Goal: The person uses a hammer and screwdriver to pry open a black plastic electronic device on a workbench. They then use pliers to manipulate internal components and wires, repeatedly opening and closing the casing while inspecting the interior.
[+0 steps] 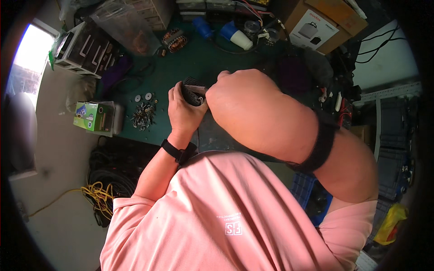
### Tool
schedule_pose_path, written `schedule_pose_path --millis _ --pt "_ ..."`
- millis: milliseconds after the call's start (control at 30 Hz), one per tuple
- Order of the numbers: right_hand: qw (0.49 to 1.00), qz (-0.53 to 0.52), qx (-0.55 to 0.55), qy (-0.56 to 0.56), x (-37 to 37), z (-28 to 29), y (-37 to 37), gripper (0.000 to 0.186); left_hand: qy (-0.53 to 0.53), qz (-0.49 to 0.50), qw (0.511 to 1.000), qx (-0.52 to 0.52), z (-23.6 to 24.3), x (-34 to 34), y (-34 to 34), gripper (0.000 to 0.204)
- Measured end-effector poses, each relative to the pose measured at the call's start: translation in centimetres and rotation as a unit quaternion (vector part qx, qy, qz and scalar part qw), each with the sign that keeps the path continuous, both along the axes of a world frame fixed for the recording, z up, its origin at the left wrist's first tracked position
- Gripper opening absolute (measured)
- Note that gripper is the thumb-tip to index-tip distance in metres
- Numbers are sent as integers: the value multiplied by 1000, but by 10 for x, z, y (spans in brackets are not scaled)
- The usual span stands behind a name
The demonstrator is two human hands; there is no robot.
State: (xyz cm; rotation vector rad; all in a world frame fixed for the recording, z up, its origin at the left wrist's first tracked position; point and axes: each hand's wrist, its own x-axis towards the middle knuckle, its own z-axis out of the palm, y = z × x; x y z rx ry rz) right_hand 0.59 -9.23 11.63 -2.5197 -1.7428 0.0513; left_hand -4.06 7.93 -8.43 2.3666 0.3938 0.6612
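Note:
My left hand (183, 113) is wrapped round a small dark box-shaped device (191, 96) with a perforated black casing, held above the green work surface. Its fingers lie along the left side and the thumb comes round the near side. A pale strip and some light-coloured wire show at the device's right part. Close against that side is my right hand (226, 88), its fingers curled shut and turned away from view. Whatever the right fingers grip is hidden behind the hand and forearm.
Left of the device lie a pile of screws (143, 116) and round washers (148, 96). A green box (87, 116) stands at the left edge, with a drawer unit (86, 47) behind. Farther back are a copper-wound coil (174, 41), a blue-and-white plug (237, 36) and a cardboard box (332, 27).

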Motion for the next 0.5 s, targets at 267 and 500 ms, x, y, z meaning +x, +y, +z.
schedule_pose_path --millis 267,500 --pt "999 42 17 -4 -7 50 -11 3 -11 -10 1000 -21 -5 3 3 73" --pt "988 -103 -72 -88 10 72 -39 12 17 51 998 -23 2 -17 31 80"
